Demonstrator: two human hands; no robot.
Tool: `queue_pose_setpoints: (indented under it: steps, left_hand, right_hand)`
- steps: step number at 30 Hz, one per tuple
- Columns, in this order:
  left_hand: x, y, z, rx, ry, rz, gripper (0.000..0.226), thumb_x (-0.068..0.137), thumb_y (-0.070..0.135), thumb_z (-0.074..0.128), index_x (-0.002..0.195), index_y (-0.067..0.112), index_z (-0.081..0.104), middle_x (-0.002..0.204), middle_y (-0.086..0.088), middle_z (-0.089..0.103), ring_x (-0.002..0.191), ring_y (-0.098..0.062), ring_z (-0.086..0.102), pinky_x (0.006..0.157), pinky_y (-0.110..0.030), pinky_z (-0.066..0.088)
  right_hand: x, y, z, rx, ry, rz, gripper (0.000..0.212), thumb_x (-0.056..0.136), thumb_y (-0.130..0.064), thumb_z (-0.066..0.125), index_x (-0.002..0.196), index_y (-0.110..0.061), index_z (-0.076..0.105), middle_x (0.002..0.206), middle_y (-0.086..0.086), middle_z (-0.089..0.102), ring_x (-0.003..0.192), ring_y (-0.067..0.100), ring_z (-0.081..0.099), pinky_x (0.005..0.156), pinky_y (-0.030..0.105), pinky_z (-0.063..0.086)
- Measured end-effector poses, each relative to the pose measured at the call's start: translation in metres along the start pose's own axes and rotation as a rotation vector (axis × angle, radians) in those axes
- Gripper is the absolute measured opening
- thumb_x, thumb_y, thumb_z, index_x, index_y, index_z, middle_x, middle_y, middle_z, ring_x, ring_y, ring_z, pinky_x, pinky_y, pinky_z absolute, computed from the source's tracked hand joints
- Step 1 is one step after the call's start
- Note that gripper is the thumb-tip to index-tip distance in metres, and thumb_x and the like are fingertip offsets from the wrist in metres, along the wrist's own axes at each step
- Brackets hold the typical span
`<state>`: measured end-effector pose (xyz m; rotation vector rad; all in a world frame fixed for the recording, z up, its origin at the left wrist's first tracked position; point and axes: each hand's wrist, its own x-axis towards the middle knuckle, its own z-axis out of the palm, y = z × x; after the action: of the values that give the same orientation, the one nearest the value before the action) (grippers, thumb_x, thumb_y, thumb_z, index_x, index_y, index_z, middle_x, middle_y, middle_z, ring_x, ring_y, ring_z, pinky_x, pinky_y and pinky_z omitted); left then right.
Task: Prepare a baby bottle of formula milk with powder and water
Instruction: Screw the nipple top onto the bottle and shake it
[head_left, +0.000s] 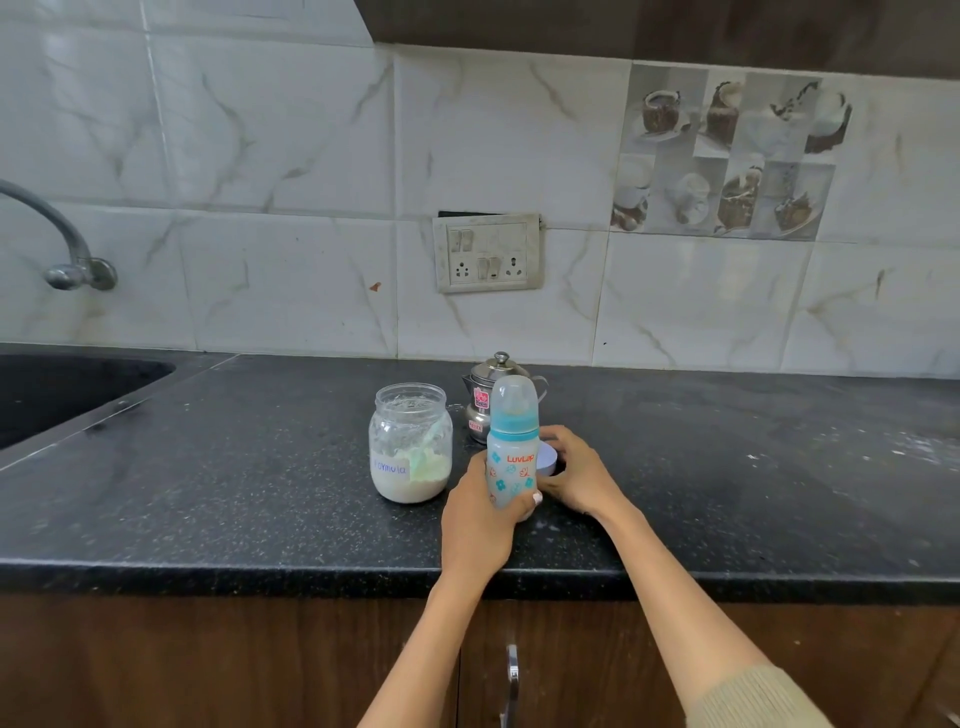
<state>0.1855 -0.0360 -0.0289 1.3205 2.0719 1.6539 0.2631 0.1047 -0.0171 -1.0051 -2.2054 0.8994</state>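
At frame centre, the baby bottle (511, 447) is held upright, teat upward, gripped by the left hand (480, 519); a white lid (548, 458) is clasped by the right hand (574, 475).

1. A black speckled counter (727, 467) runs the width of the kitchen, its near edge above brown wooden cupboard doors (208, 665).
2. A metal door handle (511, 680) hangs on the cupboard at near centre.
3. A dark sink (62, 395) is set into the counter at far left, beneath a curved metal tap (67, 244) fixed to the wall.
4. White marble-look tiles (270, 130) cover the far wall.
5. A cream switch and socket plate (488, 253) sits at centre.
6. A picture tile of cups and desserts (727, 150) lies to the right.
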Motion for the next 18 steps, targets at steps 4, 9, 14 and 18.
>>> queue_pose_setpoints:
  steps: [4, 9, 14, 18]
  left_hand:
    - [-0.001, 0.001, -0.001, 0.000, 0.003, 0.009, 0.058, 0.079, 0.028, 0.073, 0.129, 0.020, 0.045, 0.127, 0.003, 0.058, 0.116, -0.012, 0.053, 0.087, -0.019, 0.039]
    - [-0.002, 0.002, -0.002, 0.012, -0.003, 0.013, 0.055, 0.080, 0.028, 0.072, 0.127, 0.018, 0.046, 0.126, 0.002, 0.059, 0.115, -0.013, 0.054, 0.087, -0.021, 0.041]
    - [-0.003, 0.004, -0.006, 0.028, -0.031, 0.006, 0.059, 0.082, 0.027, 0.070, 0.132, 0.016, 0.043, 0.132, -0.001, 0.055, 0.122, -0.017, 0.051, 0.095, -0.026, 0.040]
    - [-0.004, 0.006, -0.009, 0.036, -0.070, 0.017, 0.052, 0.088, 0.030, 0.062, 0.134, 0.016, 0.043, 0.133, -0.002, 0.055, 0.122, -0.017, 0.051, 0.096, -0.028, 0.041]
  right_hand:
    - [-0.004, -0.003, -0.001, -0.010, 0.009, 0.007, 0.069, 0.076, -0.026, 0.075, 0.136, -0.021, 0.041, 0.140, 0.005, 0.050, 0.127, 0.024, 0.048, 0.107, 0.044, 0.040]
    - [-0.010, -0.007, -0.002, -0.041, -0.030, 0.018, 0.077, 0.074, -0.031, 0.076, 0.140, -0.025, 0.037, 0.144, 0.004, 0.046, 0.131, 0.024, 0.045, 0.108, 0.047, 0.038]
    - [-0.020, -0.012, -0.016, 0.013, -0.098, -0.008, 0.090, 0.071, -0.028, 0.079, 0.146, -0.027, 0.029, 0.155, 0.002, 0.027, 0.143, 0.024, 0.026, 0.114, 0.049, 0.027]
    - [-0.036, -0.014, -0.031, 0.006, -0.183, -0.043, 0.078, 0.071, -0.015, 0.076, 0.139, -0.029, 0.039, 0.154, 0.002, 0.030, 0.142, 0.025, 0.025, 0.113, 0.044, 0.024]
